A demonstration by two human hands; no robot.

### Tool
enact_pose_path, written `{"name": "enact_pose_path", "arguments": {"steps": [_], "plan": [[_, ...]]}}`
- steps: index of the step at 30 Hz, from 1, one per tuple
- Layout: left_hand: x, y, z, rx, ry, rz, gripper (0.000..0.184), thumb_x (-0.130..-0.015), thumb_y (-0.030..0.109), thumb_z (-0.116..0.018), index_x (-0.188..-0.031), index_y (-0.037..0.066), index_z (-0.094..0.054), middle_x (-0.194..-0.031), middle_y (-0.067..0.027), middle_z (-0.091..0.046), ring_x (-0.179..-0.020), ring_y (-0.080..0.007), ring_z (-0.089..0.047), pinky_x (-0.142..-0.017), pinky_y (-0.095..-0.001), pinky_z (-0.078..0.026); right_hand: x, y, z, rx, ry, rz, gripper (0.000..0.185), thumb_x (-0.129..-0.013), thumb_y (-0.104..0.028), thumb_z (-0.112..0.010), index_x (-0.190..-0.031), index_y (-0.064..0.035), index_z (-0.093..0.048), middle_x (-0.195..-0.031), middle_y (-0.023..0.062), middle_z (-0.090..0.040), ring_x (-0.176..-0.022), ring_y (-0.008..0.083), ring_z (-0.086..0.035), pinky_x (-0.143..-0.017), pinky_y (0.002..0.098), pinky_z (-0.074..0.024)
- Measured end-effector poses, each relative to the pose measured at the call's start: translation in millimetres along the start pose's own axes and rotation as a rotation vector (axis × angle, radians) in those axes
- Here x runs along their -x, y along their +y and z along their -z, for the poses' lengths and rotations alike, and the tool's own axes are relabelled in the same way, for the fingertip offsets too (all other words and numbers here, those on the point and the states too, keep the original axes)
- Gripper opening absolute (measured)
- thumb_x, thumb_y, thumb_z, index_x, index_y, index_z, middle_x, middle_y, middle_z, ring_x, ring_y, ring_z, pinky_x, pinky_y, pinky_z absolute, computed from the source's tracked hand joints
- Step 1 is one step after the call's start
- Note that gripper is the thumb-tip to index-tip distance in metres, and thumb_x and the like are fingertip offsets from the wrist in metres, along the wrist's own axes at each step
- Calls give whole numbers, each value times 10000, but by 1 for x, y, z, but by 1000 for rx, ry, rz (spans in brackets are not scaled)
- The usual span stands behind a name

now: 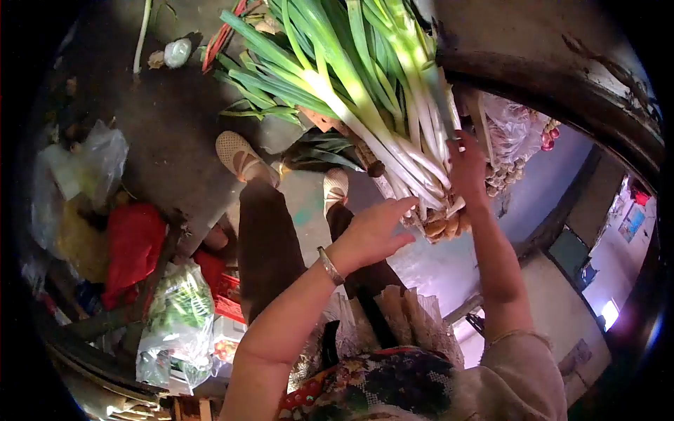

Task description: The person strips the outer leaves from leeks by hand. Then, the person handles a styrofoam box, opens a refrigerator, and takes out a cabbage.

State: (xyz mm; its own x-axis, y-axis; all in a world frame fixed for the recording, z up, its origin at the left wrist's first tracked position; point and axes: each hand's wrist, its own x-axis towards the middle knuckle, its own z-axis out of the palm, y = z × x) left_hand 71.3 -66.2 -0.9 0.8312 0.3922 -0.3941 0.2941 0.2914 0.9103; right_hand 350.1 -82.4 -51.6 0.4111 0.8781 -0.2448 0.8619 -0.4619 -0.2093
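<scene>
A large bunch of leeks [393,133] lies with green leaves toward the top and white stalks toward me. Their brown roots [444,223] point at my body. My left hand [375,231], with a bracelet on the wrist, is just left of the root ends, thumb and fingers apart. At the right side of the stalks, my right hand [468,165] has its fingers closed round the lower end of a long grey blade, which looks like a knife [439,102]. The handle is hidden in the hand.
Plastic bags, a red bag [133,249] and a clear bag of green vegetables [179,312] stand at the left. A red crate [229,298] is beside them. Garlic bulbs [507,175] and red onions [550,135] are at the right. Loose leaves lie near my feet.
</scene>
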Motion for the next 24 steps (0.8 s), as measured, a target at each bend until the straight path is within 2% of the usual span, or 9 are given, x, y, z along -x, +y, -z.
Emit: {"name": "enact_pose_path", "arguments": {"steps": [3, 5, 9, 12, 16, 20, 21, 22, 24], "plan": [[-1, -7, -4, -16, 90, -74, 614, -797, 258, -666, -1326, 51, -430, -1232, -187, -534, -1115, -345, -520, -957, -398, -408, -12, -30, 52, -103, 31, 75, 286, -866, -107, -595, -1134, -8, -577, -896, 135, -622, -811, 224, -611, -635, 339, -492], [-2, -5, -5, -35, 146, -133, 583, -789, 251, -667, -1287, 35, -453, -1152, -204, -570, -1045, -375, -548, -902, -428, -439, -15, -65, 84, -57, 168, 163, 236, -896, -72, -550, -1118, 1, -578, -959, 117, -619, -843, 189, -603, -698, 323, -498], [0, -6, 0, -32, 157, -128, 584, -793, 249, -667, -1285, 19, -451, -1134, -211, -577, -1038, -375, -548, -900, -426, -437, -36, -87, 86, -434, 433, 210, 192, -914, -40, -514, -1089, 6, -580, -1002, 81, -604, -896, 167, -582, -789, 309, -489], [2, -3, 1, -24, 185, -141, 580, -791, 250, -666, -1279, 15, -456, -1116, -215, -581, -1021, -375, -552, -890, -426, -440, -40, -70, 76, -442, 377, 291, 159, -924, -36, -517, -1071, -10, -571, -1035, 61, -589, -963, 150, -550, -873, 292, -446], [4, -4, 2, 36, 203, -160, 573, -781, 243, -661, -1271, 18, -467, -1091, -214, -587, -977, -375, -566, -860, -431, -451, -44, -13, 14, -579, 135, 65, 232, -955, -93, -486, -1178, -37, -521, -1112, 89, -567, -1010, 183, -512, -915, 306, -391], [1, -13, -9, -55, 220, -140, 554, -770, 229, -658, -1257, 35, -478, -1048, -193, -592, -942, -367, -576, -831, -430, -463, -69, 117, -66, -946, 171, -111, 245, -939, -102, -497, -1167, -31, -549, -1130, 92, -585, -1001, 186, -532, -909, 306, -411], [0, -18, -15, -9, 284, -187, 554, -766, 225, -661, -1259, 52, -475, -1022, -181, -590, -939, -363, -574, -811, -433, -465, -75, 94, -56, -634, 101, -14, 240, -922, -100, -513, -1143, -28, -574, -1102, 87, -600, -983, 185, -548, -885, 303, -431], [0, -15, -12, 9, 172, -94, 589, -782, 233, -656, -1303, 57, -446, -1103, -192, -575, -1015, -361, -558, -878, -434, -449, -81, 72, -46, -327, 66, 95, 237, -904, -97, -528, -1119, -24, -598, -1073, 82, -615, -965, 183, -564, -861, 299, -452], [2, -9, 0, 9, 99, 17, 623, -798, 240, -652, -1348, 62, -418, -1185, -204, -561, -1091, -360, -542, -946, -434, -432, -103, 68, -54, -216, 22, 151, 234, -904, -93, -526, -1115, -23, -598, -1068, 81, -615, -965, 182, -565, -859, 299, -453]]}}
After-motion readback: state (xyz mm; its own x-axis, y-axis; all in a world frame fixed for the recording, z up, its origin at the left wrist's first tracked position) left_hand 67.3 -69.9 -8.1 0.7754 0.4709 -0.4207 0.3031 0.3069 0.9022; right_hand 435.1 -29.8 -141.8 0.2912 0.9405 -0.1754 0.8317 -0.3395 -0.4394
